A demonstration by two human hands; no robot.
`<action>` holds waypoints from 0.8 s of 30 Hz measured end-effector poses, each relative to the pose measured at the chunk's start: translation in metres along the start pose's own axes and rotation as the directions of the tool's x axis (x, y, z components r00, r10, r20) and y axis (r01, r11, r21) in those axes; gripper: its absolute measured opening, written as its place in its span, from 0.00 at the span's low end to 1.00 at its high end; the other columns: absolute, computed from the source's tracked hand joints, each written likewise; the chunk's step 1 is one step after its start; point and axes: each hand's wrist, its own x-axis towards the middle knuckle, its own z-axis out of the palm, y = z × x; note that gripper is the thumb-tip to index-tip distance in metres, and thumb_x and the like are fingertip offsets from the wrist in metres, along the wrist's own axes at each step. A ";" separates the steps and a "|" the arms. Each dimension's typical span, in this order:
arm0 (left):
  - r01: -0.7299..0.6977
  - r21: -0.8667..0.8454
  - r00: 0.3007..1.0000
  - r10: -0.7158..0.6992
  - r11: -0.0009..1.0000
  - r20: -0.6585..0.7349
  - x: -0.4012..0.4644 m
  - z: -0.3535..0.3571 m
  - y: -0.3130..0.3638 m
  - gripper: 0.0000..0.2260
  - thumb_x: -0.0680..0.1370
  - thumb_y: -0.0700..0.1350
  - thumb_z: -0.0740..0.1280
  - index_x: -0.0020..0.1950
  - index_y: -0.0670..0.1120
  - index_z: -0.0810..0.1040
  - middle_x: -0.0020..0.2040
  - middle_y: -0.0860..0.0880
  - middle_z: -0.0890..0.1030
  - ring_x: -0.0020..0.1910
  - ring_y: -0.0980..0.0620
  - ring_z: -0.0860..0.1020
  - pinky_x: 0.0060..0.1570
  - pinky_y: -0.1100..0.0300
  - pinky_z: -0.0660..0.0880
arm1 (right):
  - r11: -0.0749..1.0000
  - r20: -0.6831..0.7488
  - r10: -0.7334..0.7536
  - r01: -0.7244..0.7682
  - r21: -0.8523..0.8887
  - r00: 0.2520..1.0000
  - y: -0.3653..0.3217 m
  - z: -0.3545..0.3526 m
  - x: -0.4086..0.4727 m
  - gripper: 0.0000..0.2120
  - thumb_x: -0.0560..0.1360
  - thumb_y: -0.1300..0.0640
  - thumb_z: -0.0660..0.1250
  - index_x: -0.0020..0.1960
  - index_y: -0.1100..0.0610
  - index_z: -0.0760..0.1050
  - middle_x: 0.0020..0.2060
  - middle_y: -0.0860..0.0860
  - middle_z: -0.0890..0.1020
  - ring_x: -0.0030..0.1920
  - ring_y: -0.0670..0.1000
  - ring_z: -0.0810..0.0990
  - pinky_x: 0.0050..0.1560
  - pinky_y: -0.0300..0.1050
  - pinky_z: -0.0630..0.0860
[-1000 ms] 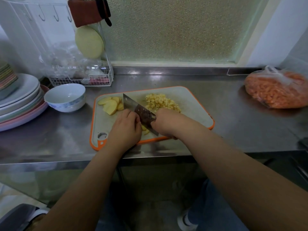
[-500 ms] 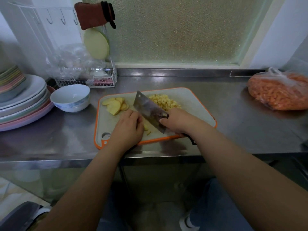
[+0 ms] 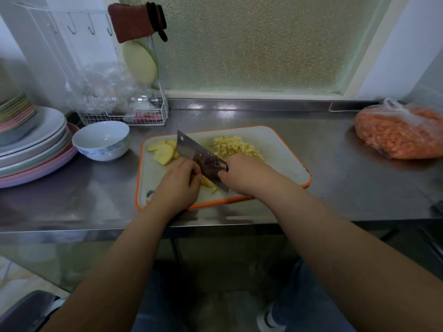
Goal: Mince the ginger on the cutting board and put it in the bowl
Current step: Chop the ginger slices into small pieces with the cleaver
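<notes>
An orange-rimmed grey cutting board lies on the steel counter. Ginger slices sit at its back left, and a pile of minced ginger lies at the back middle. My right hand grips the handle of a cleaver, whose blade is down on the board. My left hand presses small ginger pieces against the blade's left side. An empty white bowl stands left of the board.
A stack of plates fills the far left, with a white wire rack behind the bowl. A plastic bag of orange food lies at the right. The counter's front edge runs just below the board.
The cleaver lifted off the board half a second ago and has come down again beside my left hand. The view has shifted slightly.
</notes>
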 end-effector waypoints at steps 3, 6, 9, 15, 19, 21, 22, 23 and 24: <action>-0.009 0.007 0.999 0.009 1.000 0.037 0.003 -0.001 -0.003 0.05 0.75 0.40 0.66 0.44 0.49 0.72 0.44 0.51 0.71 0.45 0.52 0.70 0.45 0.60 0.65 | 1.000 0.012 0.018 -0.018 -0.010 1.000 -0.002 0.002 0.000 0.07 0.78 0.55 0.59 0.49 0.58 0.74 0.37 0.53 0.73 0.41 0.56 0.74 0.39 0.44 0.68; -0.025 0.016 0.998 0.025 1.000 0.050 0.004 0.000 -0.005 0.06 0.75 0.40 0.66 0.43 0.49 0.71 0.44 0.51 0.71 0.45 0.53 0.70 0.45 0.60 0.64 | 0.999 0.033 0.038 -0.037 -0.026 0.999 -0.005 0.006 0.001 0.05 0.78 0.57 0.60 0.50 0.57 0.73 0.36 0.52 0.72 0.40 0.55 0.74 0.35 0.42 0.67; -0.032 0.028 0.998 0.031 0.999 0.045 0.004 0.001 -0.005 0.06 0.75 0.39 0.66 0.44 0.48 0.72 0.44 0.50 0.72 0.44 0.51 0.70 0.44 0.59 0.65 | 0.998 0.058 0.061 -0.059 -0.031 0.996 -0.009 0.008 0.004 0.05 0.78 0.58 0.60 0.50 0.57 0.73 0.38 0.53 0.74 0.40 0.56 0.74 0.36 0.42 0.68; -0.058 0.042 0.998 0.057 0.997 0.038 0.004 0.002 -0.007 0.04 0.74 0.38 0.66 0.45 0.46 0.73 0.43 0.49 0.71 0.44 0.49 0.72 0.44 0.56 0.69 | 0.996 0.081 0.089 -0.088 -0.012 0.993 -0.012 0.017 0.011 0.04 0.77 0.58 0.61 0.47 0.57 0.73 0.42 0.55 0.78 0.43 0.56 0.78 0.42 0.44 0.74; -0.091 0.057 0.995 0.089 0.994 0.048 0.004 0.002 -0.006 0.04 0.75 0.38 0.66 0.45 0.46 0.73 0.43 0.50 0.70 0.45 0.48 0.72 0.45 0.54 0.70 | 0.994 0.070 0.079 -0.083 0.066 0.994 -0.008 0.013 0.013 0.08 0.79 0.55 0.60 0.49 0.58 0.74 0.42 0.54 0.76 0.42 0.56 0.75 0.41 0.43 0.70; -0.093 0.057 0.995 0.091 0.994 0.036 0.003 0.001 -0.006 0.04 0.75 0.38 0.67 0.45 0.45 0.73 0.43 0.50 0.70 0.44 0.47 0.72 0.45 0.54 0.70 | 0.994 0.092 0.050 -0.059 0.094 0.994 -0.004 0.010 0.015 0.12 0.79 0.53 0.60 0.55 0.61 0.76 0.44 0.56 0.77 0.42 0.56 0.74 0.40 0.42 0.68; -0.086 0.050 0.996 0.084 0.995 0.033 0.003 0.001 -0.006 0.04 0.75 0.38 0.67 0.44 0.46 0.73 0.43 0.50 0.70 0.45 0.47 0.72 0.45 0.54 0.70 | 0.993 0.104 0.040 -0.050 0.103 0.994 -0.001 0.008 0.014 0.14 0.79 0.52 0.60 0.55 0.61 0.76 0.43 0.56 0.78 0.42 0.55 0.74 0.39 0.42 0.68; -0.077 0.042 0.997 0.076 0.996 0.033 0.002 0.001 -0.005 0.04 0.75 0.38 0.67 0.44 0.46 0.73 0.43 0.50 0.71 0.45 0.47 0.72 0.45 0.54 0.71 | 0.994 0.111 0.033 -0.045 0.104 0.993 0.003 0.006 0.013 0.14 0.79 0.51 0.61 0.54 0.61 0.75 0.40 0.54 0.77 0.40 0.54 0.73 0.36 0.42 0.67; -0.069 0.035 0.997 0.068 0.997 0.034 0.002 0.001 -0.005 0.05 0.75 0.39 0.66 0.44 0.47 0.72 0.44 0.49 0.72 0.45 0.48 0.72 0.46 0.53 0.71 | 0.995 0.114 0.029 -0.040 0.097 0.993 0.006 0.004 0.011 0.12 0.79 0.51 0.61 0.52 0.60 0.75 0.36 0.53 0.75 0.38 0.53 0.73 0.33 0.42 0.65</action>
